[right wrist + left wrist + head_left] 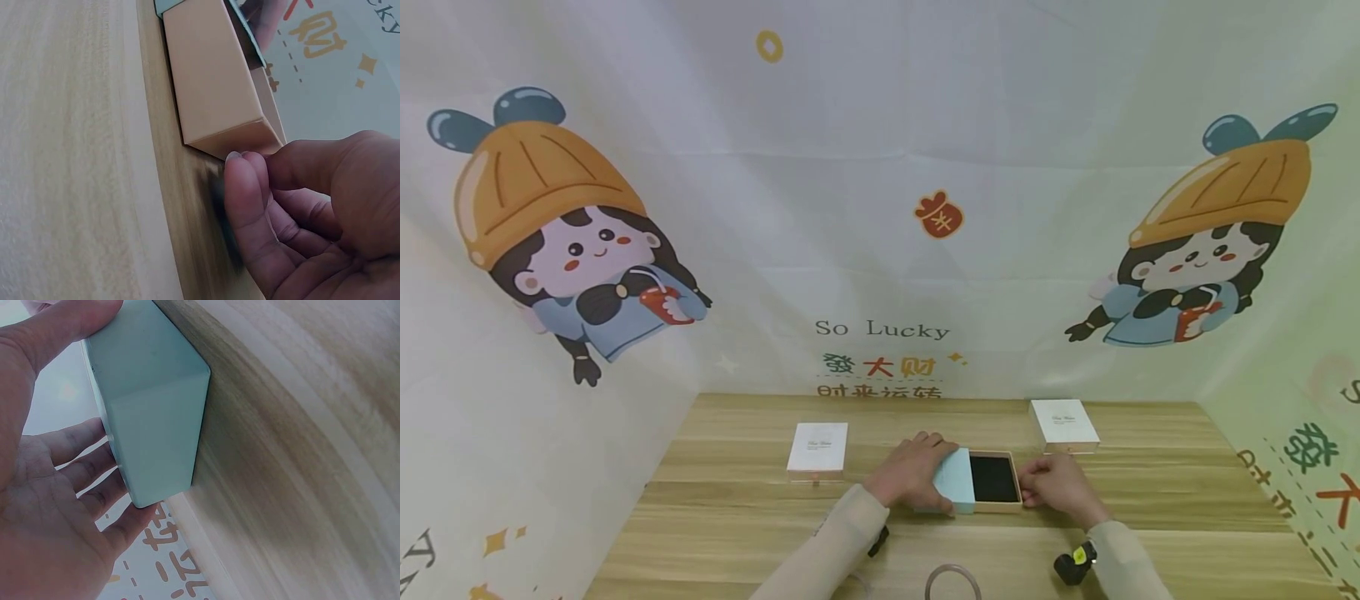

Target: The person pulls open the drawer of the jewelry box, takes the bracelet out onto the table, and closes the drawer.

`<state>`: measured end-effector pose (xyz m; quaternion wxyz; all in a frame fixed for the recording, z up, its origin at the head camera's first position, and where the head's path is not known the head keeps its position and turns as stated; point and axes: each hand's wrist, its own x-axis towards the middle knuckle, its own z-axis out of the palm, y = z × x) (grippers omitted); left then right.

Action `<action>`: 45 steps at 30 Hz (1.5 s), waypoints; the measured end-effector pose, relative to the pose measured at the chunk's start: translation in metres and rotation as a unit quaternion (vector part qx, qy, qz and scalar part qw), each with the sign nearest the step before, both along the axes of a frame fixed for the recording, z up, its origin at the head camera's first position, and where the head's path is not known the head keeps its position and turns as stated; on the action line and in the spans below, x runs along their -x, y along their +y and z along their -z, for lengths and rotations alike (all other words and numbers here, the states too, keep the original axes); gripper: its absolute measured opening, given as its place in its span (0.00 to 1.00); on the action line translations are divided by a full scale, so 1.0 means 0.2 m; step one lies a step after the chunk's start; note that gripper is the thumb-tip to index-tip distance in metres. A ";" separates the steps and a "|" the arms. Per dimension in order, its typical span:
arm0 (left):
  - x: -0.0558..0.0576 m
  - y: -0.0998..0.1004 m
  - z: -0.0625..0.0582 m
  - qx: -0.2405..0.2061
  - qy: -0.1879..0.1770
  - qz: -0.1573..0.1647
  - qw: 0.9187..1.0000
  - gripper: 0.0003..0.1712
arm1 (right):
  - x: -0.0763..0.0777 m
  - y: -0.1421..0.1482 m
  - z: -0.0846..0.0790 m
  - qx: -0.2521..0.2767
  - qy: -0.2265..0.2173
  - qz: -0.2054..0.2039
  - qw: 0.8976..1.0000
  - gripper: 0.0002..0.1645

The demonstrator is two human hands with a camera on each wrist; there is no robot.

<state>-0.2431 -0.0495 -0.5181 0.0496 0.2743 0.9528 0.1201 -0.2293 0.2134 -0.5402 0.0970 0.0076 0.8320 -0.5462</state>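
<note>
A light-blue box sleeve (pixel 957 481) lies on the table, with an orange-tan inner drawer (pixel 212 75) slid partway out to the right. Black lining (pixel 992 479) shows inside the drawer. My left hand (pixel 916 473) grips the sleeve across its width, thumb on the near side and fingers on the far side. At the drawer's outer end, my right hand (pixel 1060 485) pinches with thumb and forefinger right at the end face; what lies between those fingertips is hidden. In the left wrist view the sleeve (pixel 156 419) fills the space between thumb and fingers.
One white box (pixel 818 446) stands to the left of my left hand; another white box (pixel 1064 423) is just beyond my right hand. A printed cloth (pixel 1000 250) hangs behind the wooden table (pixel 737 533). A grey-brown loop (pixel 953 570) shows at the near edge.
</note>
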 end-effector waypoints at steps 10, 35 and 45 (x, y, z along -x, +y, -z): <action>0.00 -0.01 0.01 0.003 -0.001 -0.003 1.000 0.54 | 0.00 -0.04 0.00 -0.018 0.009 0.009 1.000 0.06; -0.01 0.00 -0.02 -0.004 0.001 0.008 1.000 0.53 | 0.01 -0.18 0.04 0.007 0.019 -0.015 1.000 0.07; 0.00 0.00 0.00 -0.006 0.001 0.009 1.000 0.53 | 0.02 -0.22 0.04 0.008 0.020 -0.023 1.000 0.07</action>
